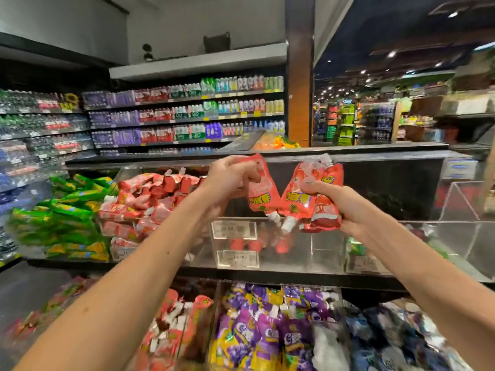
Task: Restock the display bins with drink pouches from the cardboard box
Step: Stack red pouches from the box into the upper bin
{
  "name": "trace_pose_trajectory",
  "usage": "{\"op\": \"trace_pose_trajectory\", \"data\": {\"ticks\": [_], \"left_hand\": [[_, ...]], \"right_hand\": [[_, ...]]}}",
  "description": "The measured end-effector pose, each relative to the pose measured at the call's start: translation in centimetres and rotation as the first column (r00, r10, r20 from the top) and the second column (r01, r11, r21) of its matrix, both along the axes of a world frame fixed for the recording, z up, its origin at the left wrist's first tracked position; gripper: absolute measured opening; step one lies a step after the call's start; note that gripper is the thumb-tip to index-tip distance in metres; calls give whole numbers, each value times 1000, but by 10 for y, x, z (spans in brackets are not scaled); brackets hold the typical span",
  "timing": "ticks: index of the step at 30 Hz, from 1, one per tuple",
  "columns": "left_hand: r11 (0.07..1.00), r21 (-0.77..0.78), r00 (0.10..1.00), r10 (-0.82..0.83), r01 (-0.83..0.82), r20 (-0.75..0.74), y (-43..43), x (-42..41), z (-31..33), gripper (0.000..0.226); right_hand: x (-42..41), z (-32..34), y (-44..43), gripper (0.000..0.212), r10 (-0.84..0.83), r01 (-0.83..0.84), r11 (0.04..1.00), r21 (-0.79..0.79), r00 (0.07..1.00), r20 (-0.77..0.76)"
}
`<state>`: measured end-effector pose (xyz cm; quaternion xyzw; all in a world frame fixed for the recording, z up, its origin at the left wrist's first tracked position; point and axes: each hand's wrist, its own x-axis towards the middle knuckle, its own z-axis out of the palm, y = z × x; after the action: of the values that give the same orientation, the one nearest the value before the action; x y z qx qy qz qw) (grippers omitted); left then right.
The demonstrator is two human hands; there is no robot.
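Inside a big shop with shelves of bottles (187, 113) at the back, clear bins (328, 247) sit in rows, with green packs (67, 215) and a pile of red pouches (150, 199) on the left and purple pouches (267, 325) lower down. One price tag (237, 257) on a bin seems to say 14.00, but the yellow writing on the red pouches is too blurry to read. Above the bins, the left hand (230, 178) pinches one red pouch (258, 195), spout hanging down, and the right hand (340, 207) wraps its fingers round a bunch of red pouches (305, 191).
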<state>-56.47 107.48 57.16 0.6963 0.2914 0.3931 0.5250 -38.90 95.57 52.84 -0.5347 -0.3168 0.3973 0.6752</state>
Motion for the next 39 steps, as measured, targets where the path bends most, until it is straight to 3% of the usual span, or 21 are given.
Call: {"op": "trace_pose_trajectory", "data": {"ticks": [3, 6, 9, 12, 15, 18, 20, 24, 27, 30, 33, 37, 39], "left_hand": [[988, 155, 995, 9, 6, -100, 33, 15, -6, 60], [975, 218, 990, -12, 43, -144, 55, 31, -15, 53], [987, 139, 993, -67, 80, -98, 73, 47, -22, 38], [993, 63, 991, -92, 99, -94, 93, 62, -28, 52], [984, 78, 962, -138, 160, -235, 103, 82, -41, 66], [952, 108, 876, -213, 285, -434, 100, 102, -55, 68], [914, 56, 798, -318, 401, -513, 95, 113, -59, 60], [838, -5, 671, -441, 546, -596, 95, 139, -71, 20], [791, 129, 594, -330, 599, -734, 103, 154, -81, 13], [694, 271, 487, -131, 667, -864, 111, 166, -89, 33], [621, 318, 420, -20, 716, -907, 118, 177, -94, 52], [600, 336, 394, 36, 726, -918, 125, 186, -103, 33], [594, 328, 394, 19, 735, -919, 123, 186, -105, 42]], "right_hand": [[12, 1, 8, 30, -106, 106, 994, -5, 994, -3], [16, 3, 12, 33, -167, 166, 986, -31, 985, -33], [19, 6, 12, 34, -181, 178, 983, -53, 981, -73], [22, 15, 9, 32, -213, 211, 976, -49, 976, -51], [27, 23, 7, 33, -227, 225, 973, -58, 974, -23], [29, 27, 11, 38, -221, 219, 972, -88, 975, -11], [30, 29, 14, 35, -217, 216, 972, -89, 976, -6], [34, 28, 20, 41, -182, 183, 978, -105, 983, 15], [38, 26, 24, 42, -165, 169, 979, -113, 985, 45], [42, 26, 27, 43, -163, 172, 978, -119, 984, 77], [46, 26, 31, 42, -153, 165, 979, -121, 983, 104], [47, 25, 34, 41, -148, 166, 978, -125, 979, 140], [46, 24, 35, 41, -150, 168, 978, -122, 979, 141]]}}
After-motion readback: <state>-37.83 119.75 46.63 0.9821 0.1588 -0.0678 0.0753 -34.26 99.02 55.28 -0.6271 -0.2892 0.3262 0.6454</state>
